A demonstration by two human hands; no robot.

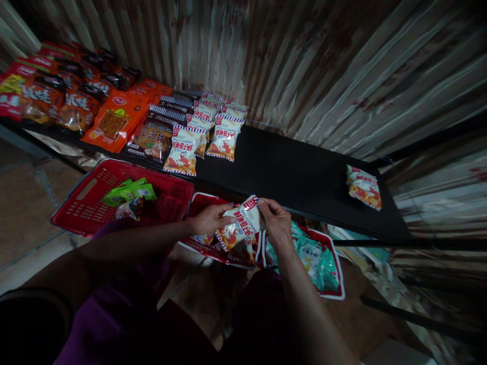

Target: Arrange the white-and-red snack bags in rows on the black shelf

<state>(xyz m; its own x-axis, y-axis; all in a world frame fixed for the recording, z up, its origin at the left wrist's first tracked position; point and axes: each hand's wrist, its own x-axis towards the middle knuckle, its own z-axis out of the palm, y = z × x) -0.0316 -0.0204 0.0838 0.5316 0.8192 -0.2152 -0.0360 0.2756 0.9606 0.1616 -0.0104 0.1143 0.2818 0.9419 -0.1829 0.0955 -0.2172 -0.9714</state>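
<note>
Where held: bag (243,221), pinched in nearly closed left hand (211,220) and right hand (277,220)
Below: basket (201,203)
Shelf (292,170): packets (183,152)

**Snack display, most like a small shop**

Packaged snacks (184,151) stand grouped by kind along a black shelf (289,165), from the upper left of the frame to its middle. Red shopping baskets (85,203) below hold more packets (131,191). The pleated curtain (297,61) behind and tiled floor (23,218) at left could also suit a home.
</note>
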